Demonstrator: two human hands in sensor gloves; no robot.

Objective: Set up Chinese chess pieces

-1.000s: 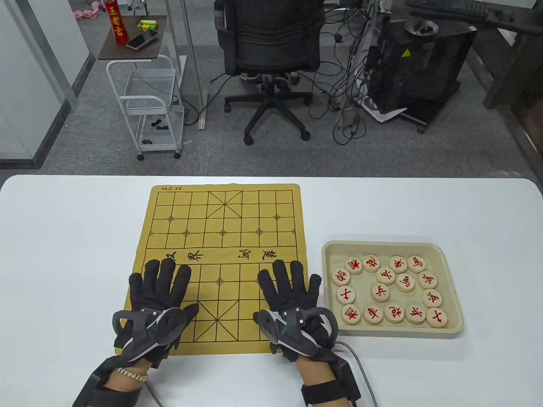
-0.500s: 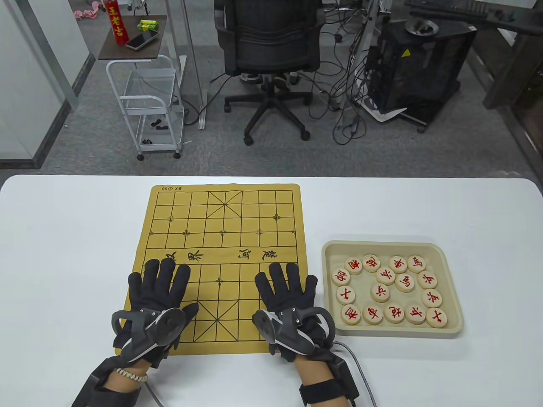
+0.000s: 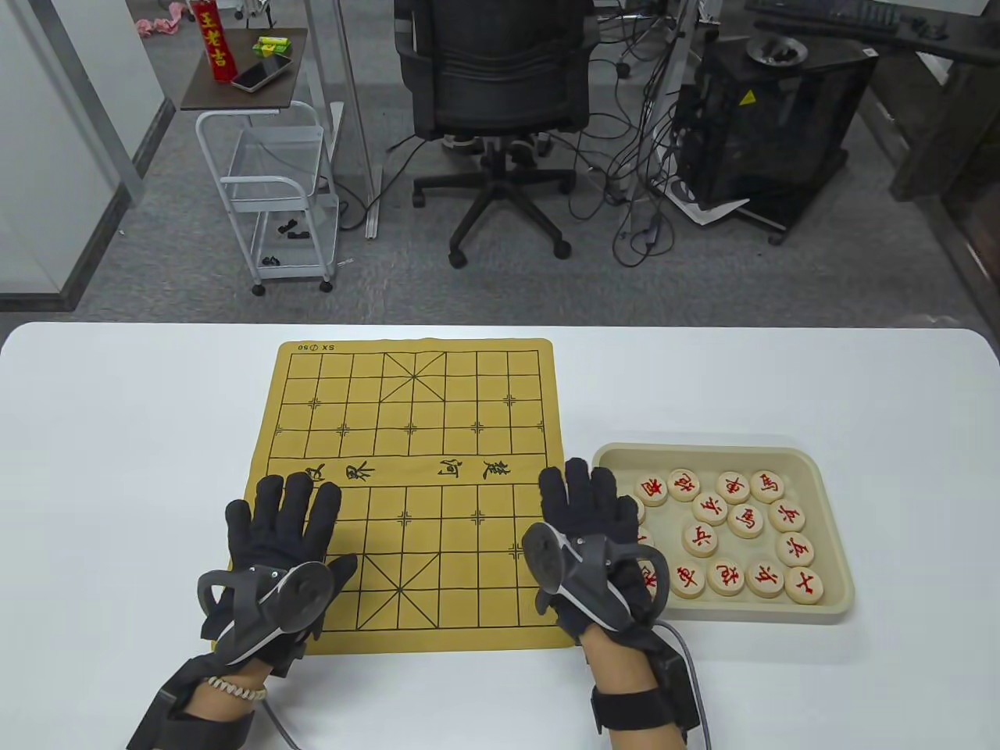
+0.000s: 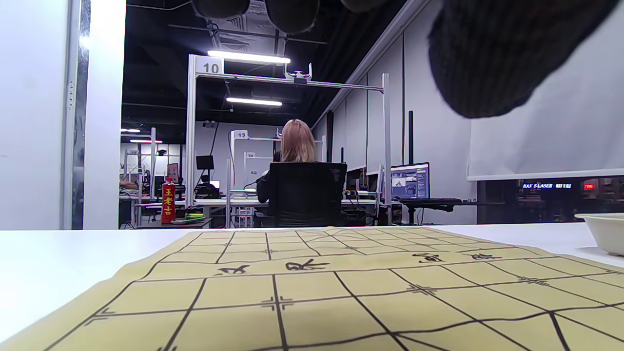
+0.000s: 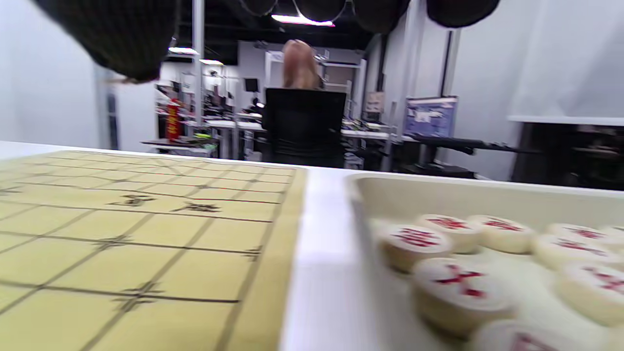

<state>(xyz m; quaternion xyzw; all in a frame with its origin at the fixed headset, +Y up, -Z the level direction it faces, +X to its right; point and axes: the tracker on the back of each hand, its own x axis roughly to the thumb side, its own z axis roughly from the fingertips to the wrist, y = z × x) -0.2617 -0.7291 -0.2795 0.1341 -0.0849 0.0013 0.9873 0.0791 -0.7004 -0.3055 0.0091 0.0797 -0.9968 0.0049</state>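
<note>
A yellow chess mat (image 3: 406, 437) lies flat in the middle of the white table, with no pieces on it. It also shows in the left wrist view (image 4: 312, 292) and the right wrist view (image 5: 146, 234). A beige tray (image 3: 830, 609) to its right holds several round wooden pieces (image 3: 746, 521) with red characters; they show close up in the right wrist view (image 5: 456, 287). My left hand (image 3: 285, 516) rests open over the mat's near left corner. My right hand (image 3: 586, 500) is open and empty, its fingers spread over the mat's right edge and the tray's left rim.
An office chair (image 3: 492, 94) and a white wire cart (image 3: 273, 195) stand on the floor beyond the table's far edge. Bare white table (image 3: 117, 437) lies left of the mat and right of the tray.
My right hand has moved right from the mat to the tray's left rim, now covering some left-hand pieces. My left hand has shifted slightly left and nearer.
</note>
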